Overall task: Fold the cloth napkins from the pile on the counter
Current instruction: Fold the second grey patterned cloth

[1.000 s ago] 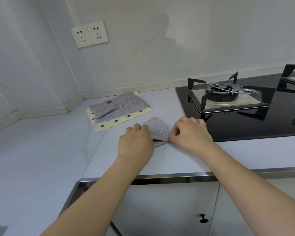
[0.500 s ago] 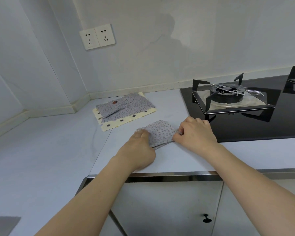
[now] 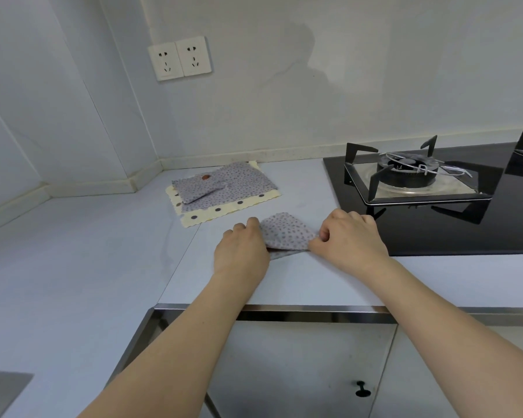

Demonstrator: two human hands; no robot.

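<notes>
On the pale worktop (image 3: 73, 267) beside the hob (image 3: 435, 206), left hand (image 3: 240, 254) and right hand (image 3: 349, 239) each pinch a dotted napkin (image 3: 286, 230).

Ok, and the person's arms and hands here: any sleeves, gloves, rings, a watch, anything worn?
Nothing worn shows. Both forearms come in bare from the bottom edge, with no sleeve in view. The left hand and the right hand carry no gloves, and no ring, watch or bracelet shows. Only the backs of the hands face the camera, so the palms stay hidden.
</notes>
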